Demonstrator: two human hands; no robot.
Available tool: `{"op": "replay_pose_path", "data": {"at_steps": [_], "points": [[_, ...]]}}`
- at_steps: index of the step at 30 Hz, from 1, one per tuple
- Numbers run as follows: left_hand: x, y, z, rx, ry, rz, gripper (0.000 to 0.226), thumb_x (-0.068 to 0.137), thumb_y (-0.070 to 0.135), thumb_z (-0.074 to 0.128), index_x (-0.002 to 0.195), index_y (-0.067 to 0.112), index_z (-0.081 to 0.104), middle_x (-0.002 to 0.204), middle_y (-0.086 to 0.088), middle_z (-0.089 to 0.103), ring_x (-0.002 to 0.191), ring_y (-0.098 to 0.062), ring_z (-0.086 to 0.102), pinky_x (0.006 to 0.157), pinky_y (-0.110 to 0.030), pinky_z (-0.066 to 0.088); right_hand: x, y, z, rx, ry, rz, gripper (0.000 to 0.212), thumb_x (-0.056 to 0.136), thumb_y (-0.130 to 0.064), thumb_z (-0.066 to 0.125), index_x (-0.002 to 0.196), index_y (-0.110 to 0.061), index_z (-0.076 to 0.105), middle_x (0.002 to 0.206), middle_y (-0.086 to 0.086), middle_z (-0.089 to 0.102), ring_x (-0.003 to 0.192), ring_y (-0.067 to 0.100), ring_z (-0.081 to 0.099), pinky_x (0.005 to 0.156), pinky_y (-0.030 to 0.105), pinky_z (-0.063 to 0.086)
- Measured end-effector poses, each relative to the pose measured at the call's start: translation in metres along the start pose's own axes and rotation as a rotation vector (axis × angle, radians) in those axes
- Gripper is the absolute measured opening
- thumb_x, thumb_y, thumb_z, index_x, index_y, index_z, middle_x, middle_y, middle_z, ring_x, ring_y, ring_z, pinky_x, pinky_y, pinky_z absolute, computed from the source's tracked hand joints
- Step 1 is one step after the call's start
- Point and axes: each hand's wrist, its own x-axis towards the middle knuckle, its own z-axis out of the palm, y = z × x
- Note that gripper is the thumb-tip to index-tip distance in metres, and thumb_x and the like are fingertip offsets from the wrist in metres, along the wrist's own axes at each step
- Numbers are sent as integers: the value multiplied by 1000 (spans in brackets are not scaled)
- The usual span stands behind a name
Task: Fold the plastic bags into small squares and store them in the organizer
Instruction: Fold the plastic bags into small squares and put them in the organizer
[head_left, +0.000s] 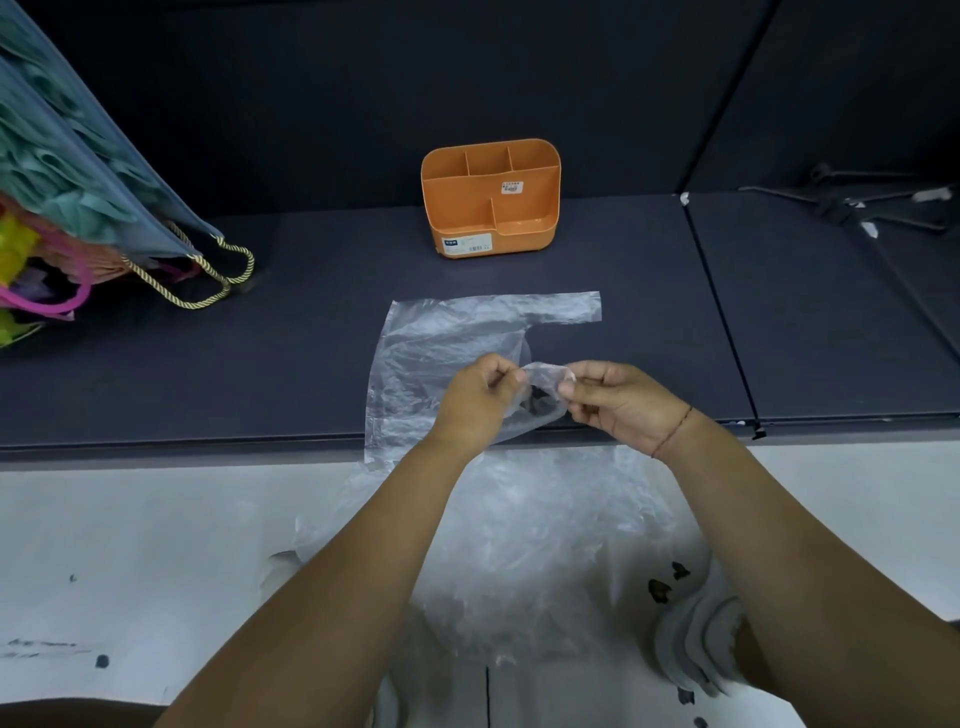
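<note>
A: Two grips busy at once?
B: Yes. The left grip (480, 397) and the right grip (621, 402) are both pinching the near handle loop of the clear plastic bag (441, 348), holding that loop raised between them at 6 o'clock over the dark worktop (260, 364).
A: How is the rest of it lying?
B: Flat on the worktop, its far handle stretching out toward 3 o'clock.
A: Where is the orange organizer (467, 228) sitting?
B: At 12 o'clock, upright, well apart from the bag.
A: Anything else lying around?
B: A heap of clear bags (545, 545) is resting below the worktop's near edge, gift bags (78, 197) with rope handles are leaning at 10 o'clock, and dark hangers (872, 208) are lying at 2 o'clock.
</note>
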Motion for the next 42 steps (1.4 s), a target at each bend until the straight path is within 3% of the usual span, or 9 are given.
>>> {"op": "replay_pose_path", "data": {"at_steps": [8, 12, 16, 22, 25, 30, 33, 36, 42], "points": [[1, -3, 1, 130, -20, 114, 9, 95, 22, 63, 87, 19, 64, 93, 7, 65, 89, -4, 59, 84, -23, 46, 10, 0, 15, -63, 586, -194, 29, 90, -8, 65, 71, -13, 43, 64, 9, 62, 53, 13, 65, 54, 21, 54], [0, -33, 4, 344, 46, 58, 46, 99, 42, 51, 139, 20, 49, 146, -2, 45, 138, -20, 37, 116, -43, 27, 11, 4, 10, 393, 474, -111, 9, 97, 0, 47, 98, -3, 56, 89, 15, 65, 81, 23, 67, 72, 28, 59], [-12, -72, -4, 667, 91, -96, 73, 101, 55, 32, 157, 16, 6, 165, -3, -2, 152, -21, -7, 122, -38, -7, 5, 9, -7, 705, 427, -34, 34, 99, -31, 50, 119, -3, 51, 106, 12, 60, 100, 23, 62, 95, 37, 50], [-24, -104, -9, 944, 133, -79, 100, 68, 79, -28, 150, 22, -19, 163, -5, -17, 149, -22, -20, 114, -35, -21, 12, 16, -28, 447, 672, 64, 9, 91, -6, 64, 97, -3, 58, 72, 3, 70, 59, 8, 68, 77, 31, 58], [-21, -108, -14, 1011, 103, -31, 93, 70, 76, -30, 147, 24, -23, 162, -2, -20, 147, -22, -23, 113, -37, -23, 12, 17, -39, 258, 825, 98, 8, 91, -8, 65, 85, -4, 61, 74, 7, 65, 53, 13, 63, 52, 22, 56], [-7, -111, -20, 1089, 3, 71, 92, 68, 78, -31, 146, 27, -28, 157, 5, -31, 145, -18, -30, 111, -40, -27, 1, 29, -48, -476, 1022, 168, 25, 89, -25, 64, 70, -9, 66, 71, 2, 64, 71, 22, 58, 76, 31, 51], [2, -98, -27, 844, 45, 132, 97, 79, 79, -8, 157, 25, 8, 163, 11, 4, 151, -14, 0, 119, -39, -15, 7, 21, -54, -569, 1065, 77, 20, 91, -24, 64, 96, -5, 71, 97, 12, 71, 94, 33, 64, 78, 32, 46], [23, -83, -40, 473, 376, 86, 63, 97, 60, 34, 138, 16, 52, 137, -5, 54, 129, -27, 46, 113, -43, 27, 34, 2, -63, -568, 967, -17, 29, 90, -26, 66, 109, -4, 67, 108, 11, 69, 103, 29, 63, 87, 32, 47], [99, -50, -65, 109, 418, -211, 41, 101, 42, 46, 113, 7, 65, 108, -6, 63, 106, -28, 58, 92, -37, 44, 99, -43, -81, -442, 813, 0, 47, 89, -38, 65, 122, -4, 63, 125, 9, 61, 117, 25, 54, 86, 24, 37]]}}
